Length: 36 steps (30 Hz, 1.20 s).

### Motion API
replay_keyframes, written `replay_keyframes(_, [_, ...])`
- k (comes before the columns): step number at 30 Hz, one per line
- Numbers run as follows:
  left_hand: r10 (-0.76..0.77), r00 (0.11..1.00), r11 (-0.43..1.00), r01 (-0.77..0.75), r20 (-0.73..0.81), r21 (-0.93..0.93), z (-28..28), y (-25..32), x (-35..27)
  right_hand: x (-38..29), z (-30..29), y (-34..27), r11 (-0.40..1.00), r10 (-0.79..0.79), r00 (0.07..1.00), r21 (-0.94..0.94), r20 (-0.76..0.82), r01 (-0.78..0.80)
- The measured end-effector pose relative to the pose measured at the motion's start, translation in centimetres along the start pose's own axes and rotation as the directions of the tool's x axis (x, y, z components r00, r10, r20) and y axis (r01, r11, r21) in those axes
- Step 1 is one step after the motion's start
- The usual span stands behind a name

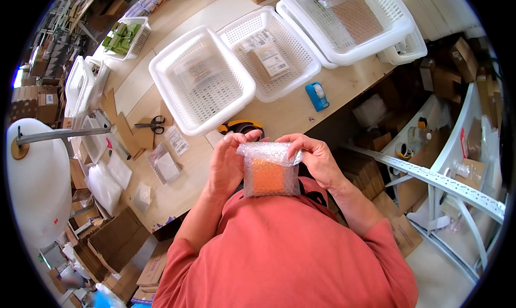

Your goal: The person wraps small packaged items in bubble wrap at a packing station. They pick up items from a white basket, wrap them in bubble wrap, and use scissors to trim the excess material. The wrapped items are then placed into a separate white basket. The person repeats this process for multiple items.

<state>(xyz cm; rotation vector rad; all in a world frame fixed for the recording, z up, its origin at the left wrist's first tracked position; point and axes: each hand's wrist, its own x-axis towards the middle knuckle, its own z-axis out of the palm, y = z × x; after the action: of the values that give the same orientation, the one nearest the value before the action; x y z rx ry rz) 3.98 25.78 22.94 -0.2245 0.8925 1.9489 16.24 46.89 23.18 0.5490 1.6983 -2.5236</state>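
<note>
A bubble-wrap pouch [271, 170] with an orange item inside is held upright close to the chest. My right hand [318, 159] pinches its top right corner, where the bubble wrap is folded over. At the top left edge is my left hand [229, 161], its fingers curled beside the pouch; whether they grip it cannot be told. Just beyond the hands, on the wooden table [278, 116], lies a black and yellow tape dispenser [241, 126], partly hidden by a white basket [201, 80]. Black-handled scissors [151, 125] lie to the left, near a printed label [176, 141].
A second white basket [268, 54] holds a labelled parcel; larger baskets [346, 24] are stacked at the right. A blue tape dispenser [317, 96] lies near the table edge. Another bubble-wrap pouch [164, 164] is on the left. A metal rail [427, 179] crosses at lower right.
</note>
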Motion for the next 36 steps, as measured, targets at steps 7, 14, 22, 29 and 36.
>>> replay_keyframes(7, [-0.246, 0.968, 0.848, 0.241, -0.053, 0.472, 3.1, -3.4, 6.2, 1.9, -9.7, -2.7, 0.941, 0.298, 0.937, 0.108, 0.183, -0.32])
replay_keyframes(14, [-0.1, 0.976, 0.272, -0.162, 0.196, 0.948, 1.6, -11.7, 19.8, 9.9, -25.3, 11.8, 0.873, -0.075, 0.848, -0.445, -0.525, -0.199])
replay_keyframes(22, [-0.173, 0.93, 0.056, -0.32, 0.325, 0.946, 2.0, -15.3, 26.3, 13.4, -25.3, 12.8, 0.882, 0.058, 0.83, -0.361, -0.555, -0.303])
replay_keyframes(29, [-0.109, 0.938, 0.027, -0.328, 0.329, 0.944, 1.4, -15.7, 26.3, 9.1, -23.5, 12.7, 0.927, 0.093, 0.77, -0.226, -0.631, -0.298])
replay_keyframes(36, [0.004, 0.957, 0.197, -0.284, 0.289, 0.938, 1.3, -16.4, 25.7, 5.7, -23.6, 10.7, 0.902, 0.271, 0.742, -0.107, -0.613, -0.418])
